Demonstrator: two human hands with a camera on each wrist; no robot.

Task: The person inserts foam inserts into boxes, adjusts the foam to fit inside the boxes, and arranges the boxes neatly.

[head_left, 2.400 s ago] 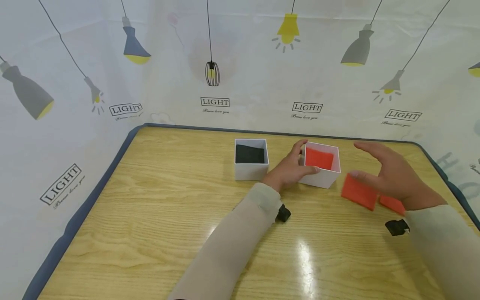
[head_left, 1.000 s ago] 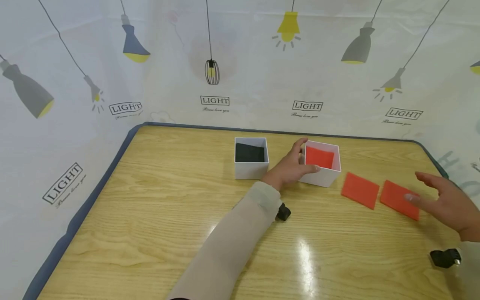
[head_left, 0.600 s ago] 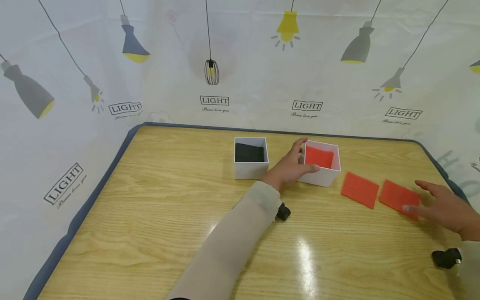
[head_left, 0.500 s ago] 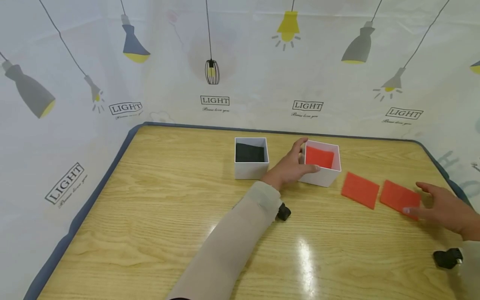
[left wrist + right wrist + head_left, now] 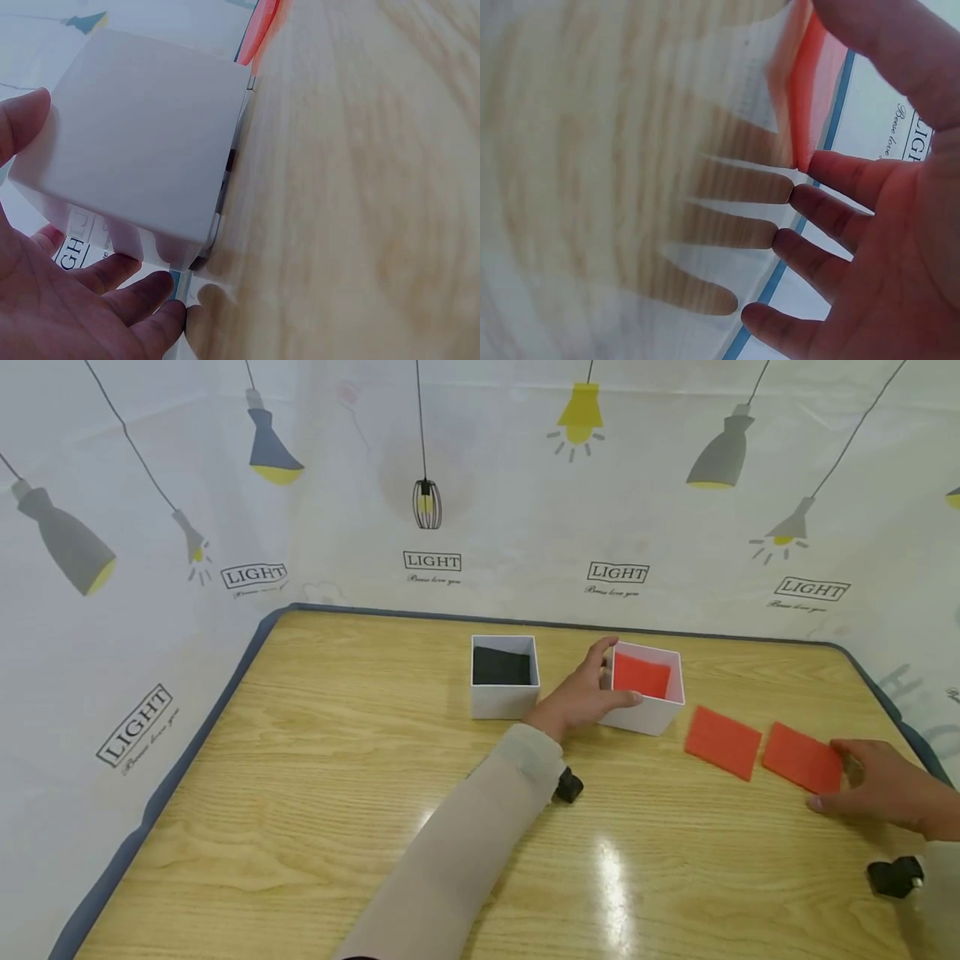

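My left hand (image 5: 579, 697) holds a square white box (image 5: 639, 718), thumb along its near side and fingers on its far left side. In the left wrist view the white box (image 5: 142, 127) stands on the table between thumb and spread fingers. A flat red piece (image 5: 641, 675) leans inside it. To the right lie two thin red rectangular pads. My right hand (image 5: 888, 789) is at the right-hand red pad (image 5: 801, 758), index finger at its right edge and thumb by its near edge. The right wrist view shows the index fingertip touching that red pad (image 5: 804, 97), fingers nearly straight.
A second white box (image 5: 504, 703) with a black piece (image 5: 501, 667) inside stands left of the held one. The other red pad (image 5: 722, 743) lies between the held box and my right hand. A lamp-printed sheet (image 5: 510, 460) rises behind the wooden table (image 5: 300, 760).
My right hand has moved right, from above the red pads to the right-hand one; its thumb has shifted from over that pad to its near edge. The left hand stays at the box.
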